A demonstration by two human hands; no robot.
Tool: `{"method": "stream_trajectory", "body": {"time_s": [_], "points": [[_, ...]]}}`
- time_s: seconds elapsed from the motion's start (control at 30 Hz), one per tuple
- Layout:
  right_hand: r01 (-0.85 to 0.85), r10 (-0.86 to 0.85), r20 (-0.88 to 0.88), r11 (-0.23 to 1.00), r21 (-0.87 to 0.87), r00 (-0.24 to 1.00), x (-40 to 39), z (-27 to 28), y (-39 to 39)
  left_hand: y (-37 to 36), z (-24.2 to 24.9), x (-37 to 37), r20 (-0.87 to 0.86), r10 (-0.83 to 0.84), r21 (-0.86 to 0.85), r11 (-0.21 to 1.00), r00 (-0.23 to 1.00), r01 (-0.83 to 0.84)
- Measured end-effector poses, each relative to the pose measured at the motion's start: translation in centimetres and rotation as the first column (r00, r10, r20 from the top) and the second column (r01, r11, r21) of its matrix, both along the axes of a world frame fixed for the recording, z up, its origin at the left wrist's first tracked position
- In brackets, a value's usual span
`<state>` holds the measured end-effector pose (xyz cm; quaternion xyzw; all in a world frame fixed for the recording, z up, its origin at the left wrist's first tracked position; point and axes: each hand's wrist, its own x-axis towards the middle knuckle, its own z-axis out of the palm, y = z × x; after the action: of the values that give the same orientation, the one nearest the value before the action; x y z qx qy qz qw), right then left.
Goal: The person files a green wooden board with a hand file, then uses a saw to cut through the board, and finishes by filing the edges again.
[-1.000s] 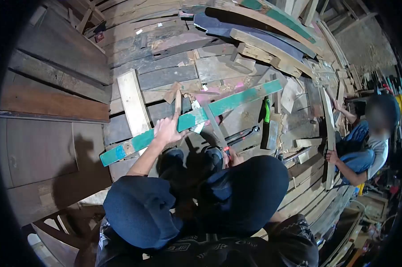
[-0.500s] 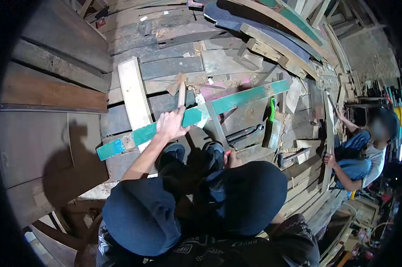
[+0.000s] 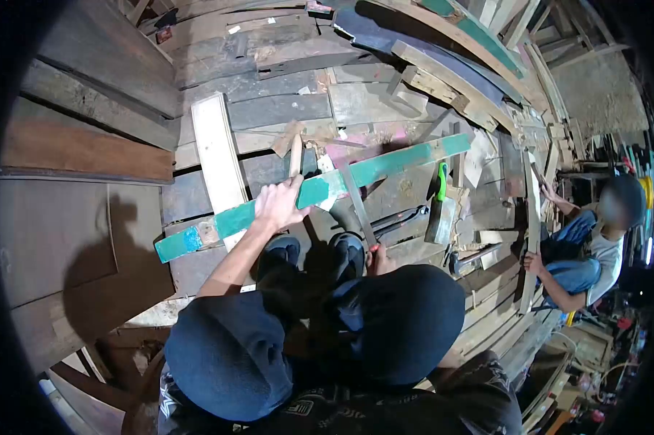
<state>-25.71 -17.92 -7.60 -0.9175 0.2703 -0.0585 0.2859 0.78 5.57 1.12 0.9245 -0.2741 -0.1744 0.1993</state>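
From my remote station, I observe the right hand (image 3: 380, 262) closed around the red handle (image 3: 374, 249) of the saw (image 3: 357, 205), partly hidden behind the knee (image 3: 414, 319). Beyond it, the left hand (image 3: 277, 207) is clamped on the green plank (image 3: 392, 162), which overlies the white board (image 3: 217, 156); the saw crosses the plank, with no full separation visible.

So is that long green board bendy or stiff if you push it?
Probably stiff: the green board looks straight from end to end. It likely won't roll, since it looks flat-sided. It might slide or pivot if the left hand let go.
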Motion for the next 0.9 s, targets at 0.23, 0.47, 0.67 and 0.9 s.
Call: {"method": "stream_trajectory", "body": {"time_s": [0.23,0.47,0.67,0.9], "points": [[-0.256,0.256,-0.156,0.966,0.021,0.954,11.6,8.4,2.0,0.2,-0.1,-0.5,0.028,-0.019,-0.022,1.000,0.999,0.020],[0.021,-0.013,-0.088,0.996,0.091,0.996,-1.1,0.0,1.1,-0.1,0.2,0.2,-0.048,0.007,0.031,0.999,0.999,-0.005],[-0.202,0.213,-0.140,0.975,0.088,0.967,7.7,5.6,2.0,0.0,-0.1,0.1,-0.015,-0.009,0.033,0.999,1.000,0.010],[-0.129,0.122,-0.249,0.992,-0.010,0.961,0.0,6.2,1.2,-0.1,-0.5,0.0,0.013,-0.019,0.044,0.999,1.000,0.018]]}}
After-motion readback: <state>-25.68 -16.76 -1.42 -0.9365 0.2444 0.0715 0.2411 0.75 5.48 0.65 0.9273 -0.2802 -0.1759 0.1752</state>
